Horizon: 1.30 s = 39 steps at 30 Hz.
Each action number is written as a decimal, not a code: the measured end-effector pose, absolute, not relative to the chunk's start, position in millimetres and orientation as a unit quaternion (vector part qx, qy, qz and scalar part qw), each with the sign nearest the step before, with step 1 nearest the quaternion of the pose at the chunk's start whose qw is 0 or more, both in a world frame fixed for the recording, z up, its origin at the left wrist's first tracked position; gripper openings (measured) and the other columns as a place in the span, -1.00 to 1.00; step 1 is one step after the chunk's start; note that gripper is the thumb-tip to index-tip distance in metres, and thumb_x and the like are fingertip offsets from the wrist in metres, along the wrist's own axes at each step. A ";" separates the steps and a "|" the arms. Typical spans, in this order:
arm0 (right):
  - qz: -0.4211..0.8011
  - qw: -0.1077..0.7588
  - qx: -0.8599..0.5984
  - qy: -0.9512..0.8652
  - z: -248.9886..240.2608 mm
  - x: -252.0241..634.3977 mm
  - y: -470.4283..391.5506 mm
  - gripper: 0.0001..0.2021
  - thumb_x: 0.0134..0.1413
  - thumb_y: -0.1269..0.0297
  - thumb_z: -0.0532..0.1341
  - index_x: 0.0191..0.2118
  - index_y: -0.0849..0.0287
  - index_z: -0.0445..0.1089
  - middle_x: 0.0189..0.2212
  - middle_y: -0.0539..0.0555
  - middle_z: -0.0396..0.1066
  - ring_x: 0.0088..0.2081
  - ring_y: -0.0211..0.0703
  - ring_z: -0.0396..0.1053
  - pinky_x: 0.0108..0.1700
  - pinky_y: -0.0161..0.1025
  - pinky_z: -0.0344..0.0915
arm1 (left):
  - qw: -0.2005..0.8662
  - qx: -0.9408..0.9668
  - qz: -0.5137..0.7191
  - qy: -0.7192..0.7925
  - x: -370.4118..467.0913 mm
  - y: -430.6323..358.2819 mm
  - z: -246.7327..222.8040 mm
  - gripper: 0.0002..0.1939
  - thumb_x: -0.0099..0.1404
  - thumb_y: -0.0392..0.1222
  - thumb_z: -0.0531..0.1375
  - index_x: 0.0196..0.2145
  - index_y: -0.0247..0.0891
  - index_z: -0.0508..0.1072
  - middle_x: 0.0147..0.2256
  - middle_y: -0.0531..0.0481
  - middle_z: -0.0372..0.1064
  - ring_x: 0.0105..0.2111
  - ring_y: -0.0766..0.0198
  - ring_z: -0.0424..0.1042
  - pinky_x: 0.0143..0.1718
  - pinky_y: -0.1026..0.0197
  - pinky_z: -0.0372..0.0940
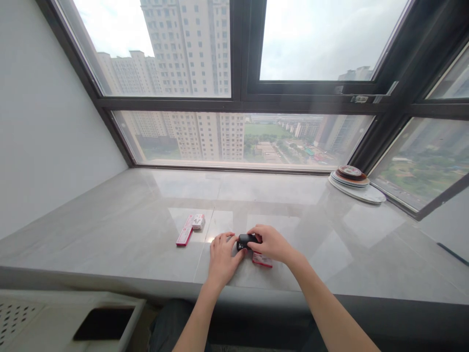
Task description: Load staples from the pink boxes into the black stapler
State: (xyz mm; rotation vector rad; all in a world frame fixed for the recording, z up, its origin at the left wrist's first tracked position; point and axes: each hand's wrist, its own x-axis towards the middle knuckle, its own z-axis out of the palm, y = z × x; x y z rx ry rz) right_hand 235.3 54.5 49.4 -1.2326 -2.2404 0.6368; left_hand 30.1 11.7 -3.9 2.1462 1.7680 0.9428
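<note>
A short black object, which looks like a small stapler (pixel 246 239), is between my two hands near the front of the stone sill. My right hand (pixel 269 243) grips its right end, thumb below and fingers over the top. My left hand (pixel 224 256) closes about its left end with thumb and forefinger; the other fingers rest curled on the sill. Just under my right hand lies a pink-and-white box (pixel 262 260), partly hidden by it. To the left are a long flat pink-and-white box (pixel 185 232) and a smaller white-and-pink box (pixel 198 222) touching it.
At the back right corner sits a stack of round plates or lids (pixel 353 182). Dark window frames (pixel 238 105) rise behind the grey sill (pixel 110 234). A pale plastic container (pixel 124 337) with a dark opening stands below the front edge at left.
</note>
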 end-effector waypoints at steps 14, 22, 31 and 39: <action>0.342 0.339 -0.551 -0.682 11.1 287.4 67.6 -0.48 0.14 -0.13 0.21 0.01 0.20 0.52 -0.58 -0.12 0.19 -0.50 -0.26 0.16 -0.42 -0.33 0.12 | 0.188 0.891 0.227 0.346 67.1 0.1 26.8 -0.24 0.00 -0.59 0.01 -0.01 0.13 0.54 0.13 0.16 0.41 0.14 0.10 0.30 0.19 -0.03 0.23; 0.486 0.413 -0.568 -0.519 -1.0 285.0 18.9 -0.33 0.17 -0.25 0.13 0.18 0.17 0.39 -0.59 -0.12 0.22 -0.68 -0.35 0.03 -0.64 -0.35 0.00 | 0.181 0.813 0.237 0.500 -8.8 15.7 21.4 -0.28 0.13 -0.29 0.20 0.25 0.10 0.33 0.13 -0.02 0.32 0.11 0.04 0.29 0.20 0.00 0.20; 0.401 0.431 -0.609 -0.532 -3.0 235.2 3.1 -0.33 0.22 -0.27 0.06 0.17 0.18 0.41 -0.56 -0.06 0.29 -0.68 -0.27 0.22 -0.64 -0.31 0.14 | 0.234 0.812 0.279 0.456 42.0 5.3 20.9 -0.16 0.09 -0.20 0.31 0.33 0.02 0.21 0.08 -0.02 0.39 0.07 0.04 0.31 0.21 0.03 0.18; 0.359 0.461 -0.617 -0.527 -2.5 235.2 -1.1 -0.29 0.15 -0.32 0.11 0.14 0.20 0.43 -0.59 -0.04 0.27 -0.60 -0.18 0.24 -0.57 -0.26 0.19 | -0.031 0.500 0.333 0.798 -38.7 20.8 16.0 -0.52 0.35 0.09 0.12 0.13 -0.19 0.37 0.09 -0.26 0.27 0.13 -0.21 0.21 0.12 -0.20 0.15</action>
